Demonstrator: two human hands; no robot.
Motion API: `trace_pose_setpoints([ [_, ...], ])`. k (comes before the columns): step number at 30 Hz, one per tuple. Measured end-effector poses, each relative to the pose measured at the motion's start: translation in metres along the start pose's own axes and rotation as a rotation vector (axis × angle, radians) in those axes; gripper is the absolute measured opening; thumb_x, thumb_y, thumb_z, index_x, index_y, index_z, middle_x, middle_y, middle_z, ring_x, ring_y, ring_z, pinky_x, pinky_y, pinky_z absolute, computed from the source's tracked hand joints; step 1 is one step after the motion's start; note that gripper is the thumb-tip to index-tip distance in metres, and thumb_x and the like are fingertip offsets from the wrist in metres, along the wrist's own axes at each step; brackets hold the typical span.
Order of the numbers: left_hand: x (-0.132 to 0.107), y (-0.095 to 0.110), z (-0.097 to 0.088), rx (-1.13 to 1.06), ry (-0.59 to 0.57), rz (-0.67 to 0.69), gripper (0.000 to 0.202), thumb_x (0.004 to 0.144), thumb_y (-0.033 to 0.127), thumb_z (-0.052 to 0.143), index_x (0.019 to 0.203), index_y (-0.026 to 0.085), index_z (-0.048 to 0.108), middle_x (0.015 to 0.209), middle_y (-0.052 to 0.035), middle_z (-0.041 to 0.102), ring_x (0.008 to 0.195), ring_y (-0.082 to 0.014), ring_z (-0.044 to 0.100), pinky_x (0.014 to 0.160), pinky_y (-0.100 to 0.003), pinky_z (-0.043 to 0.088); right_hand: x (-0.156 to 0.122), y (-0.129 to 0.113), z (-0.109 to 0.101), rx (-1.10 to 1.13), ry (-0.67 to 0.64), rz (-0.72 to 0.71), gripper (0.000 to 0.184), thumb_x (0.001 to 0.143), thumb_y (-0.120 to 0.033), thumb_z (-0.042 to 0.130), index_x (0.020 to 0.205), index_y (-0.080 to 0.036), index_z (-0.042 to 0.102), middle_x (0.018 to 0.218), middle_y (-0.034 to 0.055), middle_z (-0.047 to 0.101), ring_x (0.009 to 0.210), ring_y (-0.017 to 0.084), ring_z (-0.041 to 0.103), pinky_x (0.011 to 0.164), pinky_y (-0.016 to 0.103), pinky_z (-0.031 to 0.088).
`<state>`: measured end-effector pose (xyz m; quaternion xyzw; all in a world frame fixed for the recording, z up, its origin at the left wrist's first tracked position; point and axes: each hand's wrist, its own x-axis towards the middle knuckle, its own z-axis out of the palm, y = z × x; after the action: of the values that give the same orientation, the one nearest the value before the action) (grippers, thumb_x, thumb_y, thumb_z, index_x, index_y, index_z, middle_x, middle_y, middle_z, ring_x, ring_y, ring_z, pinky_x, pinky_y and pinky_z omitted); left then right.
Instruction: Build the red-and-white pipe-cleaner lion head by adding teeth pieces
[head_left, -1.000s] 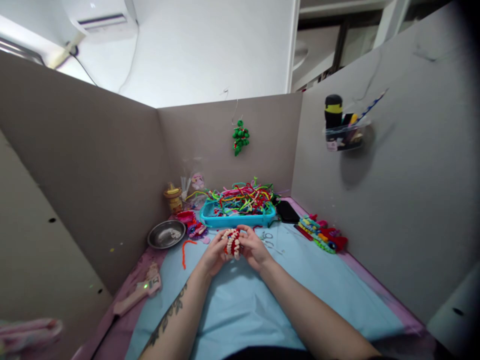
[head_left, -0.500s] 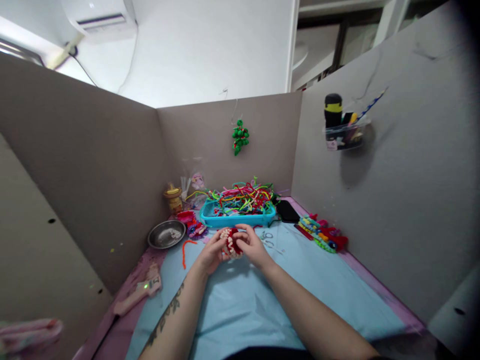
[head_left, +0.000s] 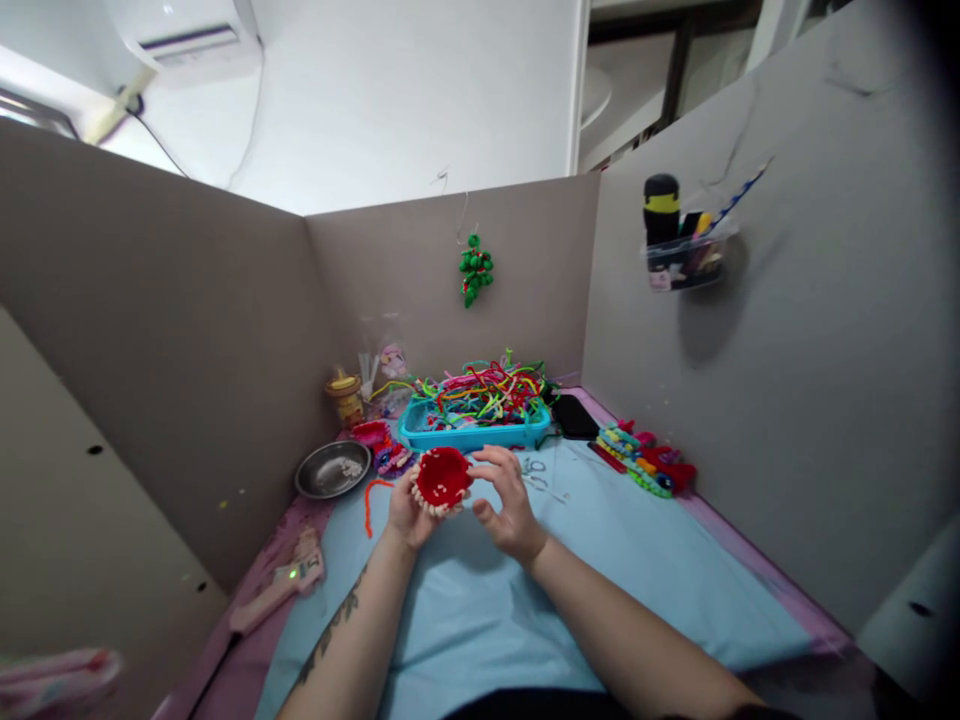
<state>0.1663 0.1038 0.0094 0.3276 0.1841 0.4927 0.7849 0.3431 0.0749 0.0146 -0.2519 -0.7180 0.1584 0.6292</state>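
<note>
My left hand holds a small round red cup shape with a cream, bumpy rim, made of what looks like fuzzy craft stem. Its hollow red inside faces me, and a few pale bits show in it. My right hand is at the right side of the piece, thumb and fingers spread apart, fingertips close to the rim; whether they touch it I cannot tell. An orange fuzzy stem lies bent on the blue sheet to the left. Scissors lie behind my right hand.
Behind is a blue tray heaped with colourful stems. A metal bowl with white bits and a pink glue gun are at left. A black phone and fuzzy colourful pieces lie right. Grey partitions enclose the table.
The red and cream piece has turned so its red hollow faces me, and has shifted slightly left. My right hand has opened and drawn away from it.
</note>
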Motion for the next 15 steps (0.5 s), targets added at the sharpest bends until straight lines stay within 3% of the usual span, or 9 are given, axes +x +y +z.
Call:
trace_pose_setpoints([
  [7, 0.004, -0.008, 0.010, 0.077, 0.131, 0.085, 0.029, 0.076, 0.034, 0.056, 0.099, 0.017, 0.059, 0.085, -0.0050, 0.066, 0.075, -0.0183, 0.062, 0.067, -0.030, 0.049, 0.005, 0.003, 0.005, -0.202, -0.010, 0.034, 0.021, 0.076, -0.026, 0.058, 0.093, -0.032, 0.067, 0.114, 0.0043, 0.049, 0.114, 0.028, 0.037, 0.101, 0.049, 0.025],
  [12, 0.006, -0.017, 0.014, 0.243, 0.141, 0.218, 0.035, 0.074, 0.035, 0.062, 0.105, 0.022, 0.054, 0.096, -0.0030, 0.062, 0.076, -0.0140, 0.060, 0.063, -0.023, 0.047, 0.006, 0.017, 0.014, -0.185, 0.062, 0.214, 0.012, 0.073, -0.024, 0.062, 0.078, -0.030, 0.071, 0.094, 0.0057, 0.052, 0.098, 0.025, 0.045, 0.092, 0.046, 0.033],
  [15, 0.006, -0.020, 0.014, 0.350, 0.140, 0.262, 0.035, 0.075, 0.035, 0.061, 0.106, 0.021, 0.054, 0.101, -0.0049, 0.060, 0.080, -0.0150, 0.059, 0.067, -0.024, 0.046, 0.004, 0.023, 0.019, -0.103, 0.087, 0.331, 0.008, 0.071, -0.025, 0.064, 0.074, -0.028, 0.071, 0.100, 0.0064, 0.052, 0.104, 0.025, 0.043, 0.095, 0.045, 0.031],
])
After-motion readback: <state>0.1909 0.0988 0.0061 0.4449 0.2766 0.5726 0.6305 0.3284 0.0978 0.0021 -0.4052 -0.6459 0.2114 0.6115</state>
